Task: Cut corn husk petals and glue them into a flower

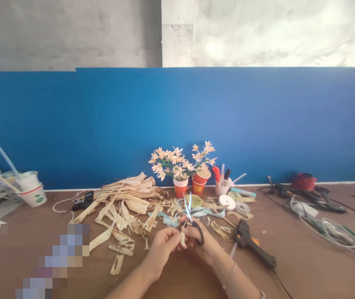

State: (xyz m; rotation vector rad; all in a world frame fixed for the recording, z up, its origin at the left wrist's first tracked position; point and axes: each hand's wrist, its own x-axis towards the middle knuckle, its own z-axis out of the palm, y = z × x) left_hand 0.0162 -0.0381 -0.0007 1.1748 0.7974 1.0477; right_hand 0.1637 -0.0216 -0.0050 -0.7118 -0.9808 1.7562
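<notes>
My left hand (167,246) pinches a small pale strip of dried husk (183,238) between thumb and fingers. Close against it, my right hand (206,246) has a pair of scissors (189,214) hooked on its fingers, blades slightly parted and pointing away from me. My right fingertips also meet at the husk strip. Loose strips of dried husk (124,216) lie scattered ahead and to the left, beside a larger husk bundle (134,189). Beyond the scissors, pale artificial flowers (173,160) stand in a red paper cup (181,189).
A black glue gun (254,243) lies right of my hands. Behind are a tape roll (227,202) and a cup of tools (221,187). Cables (329,232) spread over the right side. White cups (32,191) stand at far left. A blue partition (227,112) borders the table.
</notes>
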